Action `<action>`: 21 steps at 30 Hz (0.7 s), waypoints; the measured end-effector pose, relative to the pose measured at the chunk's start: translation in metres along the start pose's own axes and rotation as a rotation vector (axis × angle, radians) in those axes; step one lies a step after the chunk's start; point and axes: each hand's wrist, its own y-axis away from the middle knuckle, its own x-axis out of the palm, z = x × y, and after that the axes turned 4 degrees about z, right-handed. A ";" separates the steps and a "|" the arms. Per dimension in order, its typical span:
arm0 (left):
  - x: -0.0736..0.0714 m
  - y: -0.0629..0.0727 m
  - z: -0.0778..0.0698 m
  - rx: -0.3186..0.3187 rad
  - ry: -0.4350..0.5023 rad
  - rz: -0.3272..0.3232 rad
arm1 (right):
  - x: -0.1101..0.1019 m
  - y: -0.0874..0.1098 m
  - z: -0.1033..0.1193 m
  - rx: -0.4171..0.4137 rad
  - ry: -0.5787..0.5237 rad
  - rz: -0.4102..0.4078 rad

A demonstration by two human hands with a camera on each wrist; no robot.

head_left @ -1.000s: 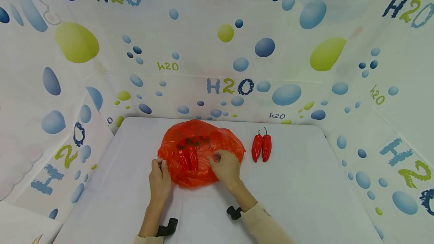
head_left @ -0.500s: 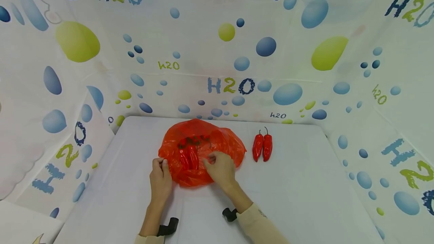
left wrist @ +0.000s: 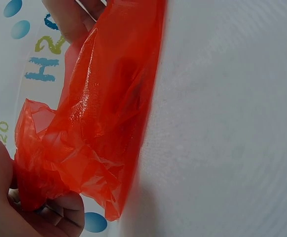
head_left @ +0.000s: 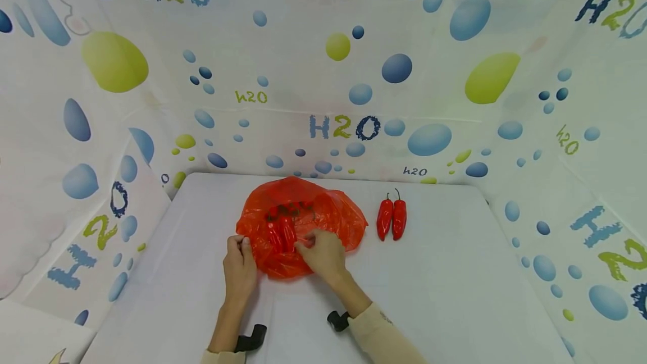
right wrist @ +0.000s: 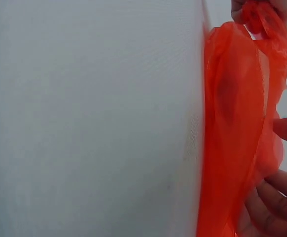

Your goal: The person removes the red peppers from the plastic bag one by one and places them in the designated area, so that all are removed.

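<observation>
A crumpled red plastic bag (head_left: 283, 267) lies with its mouth spread wide on the table. Inside it are several red chili peppers (head_left: 288, 233) with dark stems, partly covered by the film. My left hand (head_left: 240, 268) pinches the bag's left rim, its fingers curled round the bunched film in the left wrist view. Over the bag's mouth, my right hand (head_left: 324, 257) is beside the peppers, thumb and fingers apart in the right wrist view. Part of its fingers is hidden behind the bag's near wall (right wrist: 237, 123).
Two more red chili peppers, a left one (head_left: 384, 219) and a right one (head_left: 399, 219), lie side by side to the right of the bag. The white table (head_left: 445, 274) meets a printed backdrop (head_left: 283, 66) behind and at both sides.
My right hand has moved left and slightly nearer across the bag's mouth, toward the peppers inside. My left hand keeps its hold on the rim. The two outside peppers lie as before.
</observation>
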 end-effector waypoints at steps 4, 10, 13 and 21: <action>0.000 0.000 0.000 0.011 0.000 -0.005 | 0.003 -0.001 0.001 0.021 -0.003 0.034; -0.001 0.000 0.000 0.005 -0.002 0.003 | 0.006 -0.001 0.002 0.037 -0.002 0.068; -0.001 0.000 0.000 -0.002 0.003 0.008 | 0.008 -0.001 0.003 0.041 0.004 0.083; 0.000 0.000 0.002 0.004 0.002 0.002 | 0.016 -0.002 0.004 0.074 0.004 0.128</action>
